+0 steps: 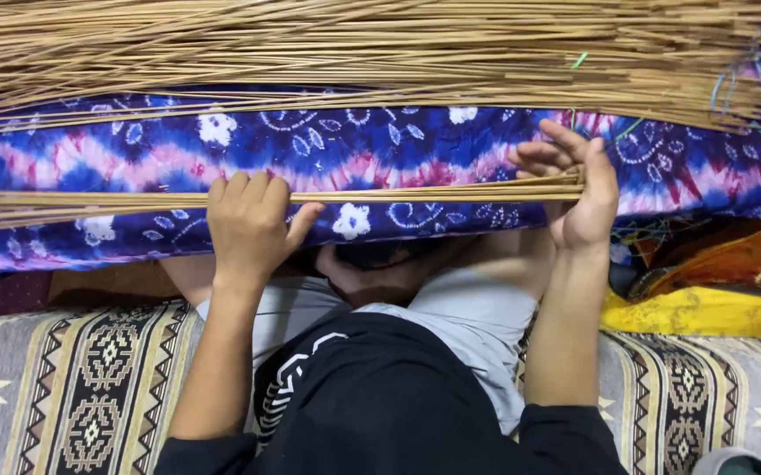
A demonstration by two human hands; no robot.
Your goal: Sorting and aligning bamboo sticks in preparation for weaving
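Thin bundle of tan sticks [222,199] lying level across a blue and pink tie-dye cushion [398,149]. Left hand [248,227] curled over the bundle's middle, grip pressed down onto it. Right hand [578,189] pinching the stick ends, fingers spread. Beyond, a big heap of loose sticks [380,48]. Below, a patterned woven rug [90,387]; yellow cloth [697,312] at right.
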